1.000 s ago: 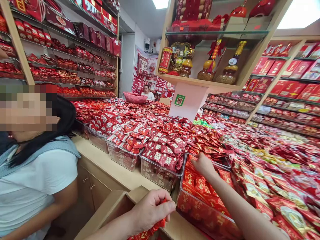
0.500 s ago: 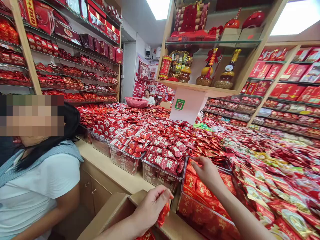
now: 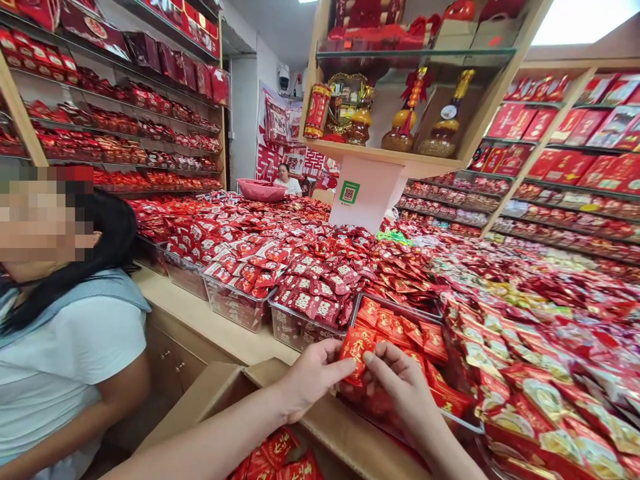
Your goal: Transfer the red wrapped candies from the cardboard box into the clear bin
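My left hand (image 3: pixel 317 373) is closed round a small red packet (image 3: pixel 358 347) with gold characters, its thumb lying across the front. My right hand (image 3: pixel 403 383) meets it there, thumb and fingers pinching the packet's right edge; whether another packet is behind it I cannot tell. Just beyond and beneath both hands is a clear plastic bin (image 3: pixel 463 421) of matching red packets (image 3: pixel 397 328). Below my forearms stands an opened cardboard box (image 3: pixel 350 427), with several red packets (image 3: pixel 280 460) lying inside.
More clear bins (image 3: pixel 235 303) heaped with red packets line the counter edge (image 3: pixel 195 317). Gold-and-red packets (image 3: pixel 540 400) pile up at right. A person in a white top (image 3: pixel 75 360) is close on the left. A display cabinet (image 3: pixel 395 160) overhangs the counter; a pink basket (image 3: pixel 260 190) is far back.
My right hand has come back from over the bin to meet my left. The left hand has risen from above the box, holding a packet face up. The view has shifted slightly.
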Available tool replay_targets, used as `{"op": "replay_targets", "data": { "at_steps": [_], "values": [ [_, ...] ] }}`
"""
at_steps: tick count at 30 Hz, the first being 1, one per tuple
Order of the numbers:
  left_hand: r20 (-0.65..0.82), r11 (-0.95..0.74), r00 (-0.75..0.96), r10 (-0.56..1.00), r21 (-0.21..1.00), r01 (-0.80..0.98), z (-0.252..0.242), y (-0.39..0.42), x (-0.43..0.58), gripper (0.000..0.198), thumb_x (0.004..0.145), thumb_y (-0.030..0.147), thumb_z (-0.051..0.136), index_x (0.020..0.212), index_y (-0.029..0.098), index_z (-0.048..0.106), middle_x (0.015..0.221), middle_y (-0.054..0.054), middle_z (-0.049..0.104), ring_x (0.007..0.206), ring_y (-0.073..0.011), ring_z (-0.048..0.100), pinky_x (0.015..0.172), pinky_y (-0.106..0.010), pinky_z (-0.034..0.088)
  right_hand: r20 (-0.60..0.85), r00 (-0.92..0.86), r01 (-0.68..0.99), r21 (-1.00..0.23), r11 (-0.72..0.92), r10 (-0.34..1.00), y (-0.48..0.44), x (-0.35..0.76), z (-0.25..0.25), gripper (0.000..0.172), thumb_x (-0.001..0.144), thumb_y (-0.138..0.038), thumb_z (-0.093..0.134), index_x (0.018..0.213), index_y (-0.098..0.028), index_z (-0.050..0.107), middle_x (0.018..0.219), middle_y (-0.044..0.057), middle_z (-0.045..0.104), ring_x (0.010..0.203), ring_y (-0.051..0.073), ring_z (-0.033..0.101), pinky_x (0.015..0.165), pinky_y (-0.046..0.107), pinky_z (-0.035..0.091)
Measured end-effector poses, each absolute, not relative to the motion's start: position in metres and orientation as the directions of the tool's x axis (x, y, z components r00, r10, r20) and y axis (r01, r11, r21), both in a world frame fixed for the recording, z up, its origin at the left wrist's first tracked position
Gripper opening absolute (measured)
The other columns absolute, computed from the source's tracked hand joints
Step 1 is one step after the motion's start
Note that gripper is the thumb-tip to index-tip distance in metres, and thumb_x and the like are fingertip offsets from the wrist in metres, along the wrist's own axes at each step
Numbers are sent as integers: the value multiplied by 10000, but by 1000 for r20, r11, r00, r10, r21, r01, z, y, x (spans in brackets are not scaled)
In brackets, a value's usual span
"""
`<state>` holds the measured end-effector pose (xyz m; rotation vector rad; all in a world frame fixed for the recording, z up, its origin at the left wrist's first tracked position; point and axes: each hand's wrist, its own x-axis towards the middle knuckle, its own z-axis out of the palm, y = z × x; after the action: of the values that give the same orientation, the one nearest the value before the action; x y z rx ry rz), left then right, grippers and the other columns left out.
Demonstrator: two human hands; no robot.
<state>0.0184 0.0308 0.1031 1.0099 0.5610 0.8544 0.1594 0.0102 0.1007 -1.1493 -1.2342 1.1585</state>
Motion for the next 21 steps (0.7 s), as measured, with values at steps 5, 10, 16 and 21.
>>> {"op": "replay_targets", "data": {
  "at_steps": [5,10,16,21],
  "values": [
    [-11,187,493,870,932,-310,89,28,10,328,621,256,667,887,105,549,796,-46,607,684,-100,528,628,-218,402,201,-2,103,-974,200,980,2,152,87,264,699,-414,546,646,-165,477,550,-30,463,494,91,423,453,206,352],
    [49,159,581,813,940,-301,87,26,8,391,573,171,696,925,115,536,891,-59,602,771,-122,535,686,-237,410,212,91,79,-976,205,973,-3,149,78,288,695,-399,552,569,-175,424,508,-57,370,467,73,334,431,195,301],
    [57,145,570,820,942,-303,85,25,10,378,556,104,683,909,115,546,836,-49,603,729,-124,535,643,-243,423,126,175,-104,-984,146,976,-4,145,80,322,622,-432,610,556,-176,426,480,-62,379,432,67,328,401,190,289],
    [56,138,575,816,947,-289,82,26,10,367,560,80,665,903,119,540,796,-31,593,683,-109,525,600,-224,416,152,141,-104,-980,167,978,-4,148,79,295,629,-408,614,564,-177,443,497,-62,406,439,69,351,414,190,316]
  ]
}}
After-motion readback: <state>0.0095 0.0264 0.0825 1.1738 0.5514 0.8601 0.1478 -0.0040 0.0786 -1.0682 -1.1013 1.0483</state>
